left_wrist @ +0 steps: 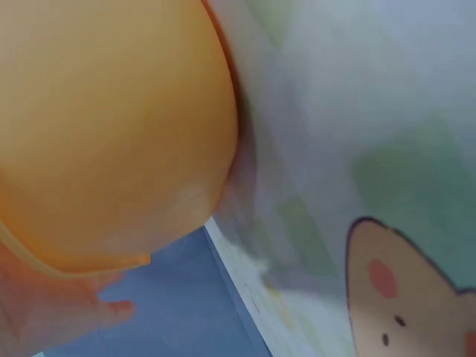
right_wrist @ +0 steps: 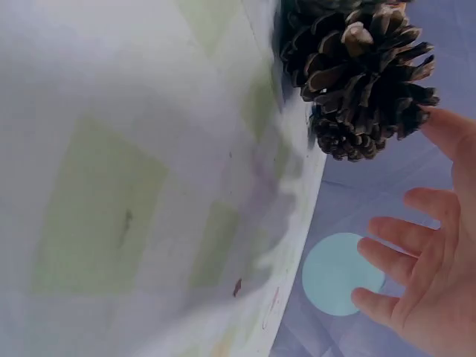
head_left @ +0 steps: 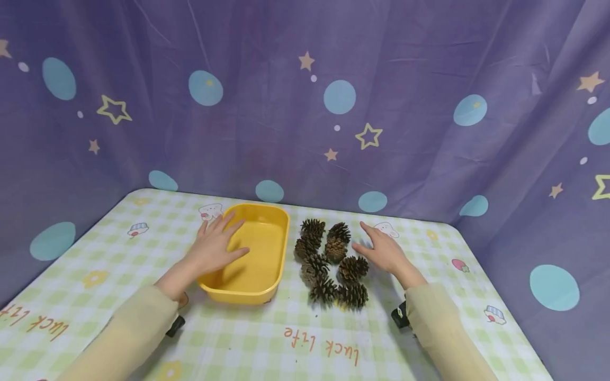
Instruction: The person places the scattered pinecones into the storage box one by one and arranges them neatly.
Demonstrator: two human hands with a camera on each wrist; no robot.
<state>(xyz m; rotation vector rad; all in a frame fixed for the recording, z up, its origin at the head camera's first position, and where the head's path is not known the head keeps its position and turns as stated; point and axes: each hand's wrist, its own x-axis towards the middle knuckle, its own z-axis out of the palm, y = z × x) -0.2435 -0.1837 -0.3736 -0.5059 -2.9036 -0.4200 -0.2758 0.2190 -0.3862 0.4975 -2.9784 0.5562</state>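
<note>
Several brown pine cones (head_left: 352, 269) lie grouped in two rough columns on the table. To their left stands a yellow plastic tub (head_left: 262, 251) with rounded corners, nothing inside it. My left hand (head_left: 214, 246) spreads its fingers over the tub's left side, holding nothing; in the left wrist view the tub's outer wall (left_wrist: 111, 134) covers part of that hand. Just right of the cones is my right hand (head_left: 386, 254), its fingers extended and apart. In the right wrist view a pine cone (right_wrist: 357, 67) appears close by the thumb of the right hand (right_wrist: 424, 260).
A green-and-white checked cloth (head_left: 238, 338) with printed pictures and lettering covers the table. Purple curtain fabric (head_left: 286, 132) with stars and blue ovals hangs behind and along both sides. Dark wrist devices (head_left: 400, 316) show under the sleeves.
</note>
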